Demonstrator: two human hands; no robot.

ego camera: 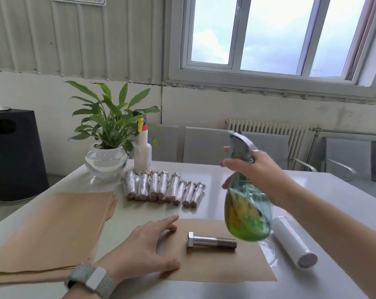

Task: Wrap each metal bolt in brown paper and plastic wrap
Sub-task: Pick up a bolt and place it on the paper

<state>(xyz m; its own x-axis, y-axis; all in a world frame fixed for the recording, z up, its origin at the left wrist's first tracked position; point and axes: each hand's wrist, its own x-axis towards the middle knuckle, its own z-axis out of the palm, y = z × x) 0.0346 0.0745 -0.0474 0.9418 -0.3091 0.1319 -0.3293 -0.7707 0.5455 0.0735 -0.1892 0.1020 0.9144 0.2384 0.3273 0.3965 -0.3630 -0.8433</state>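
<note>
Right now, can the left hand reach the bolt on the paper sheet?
Probably yes: the left hand rests flat on the same sheet, beside the bolt, with nothing between them.

Daylight from a three-paned white-framed window (pixel 269 37) falls on a white table (pixel 312 190); corrugated metal cladding (pixel 74 39) lines the upper wall over pale plaster; a ribbed white radiator (pixel 266 128) stands beneath the sill, behind grey metal chairs (pixel 342 156); a black bin (pixel 12 154) stands at the left.
</note>
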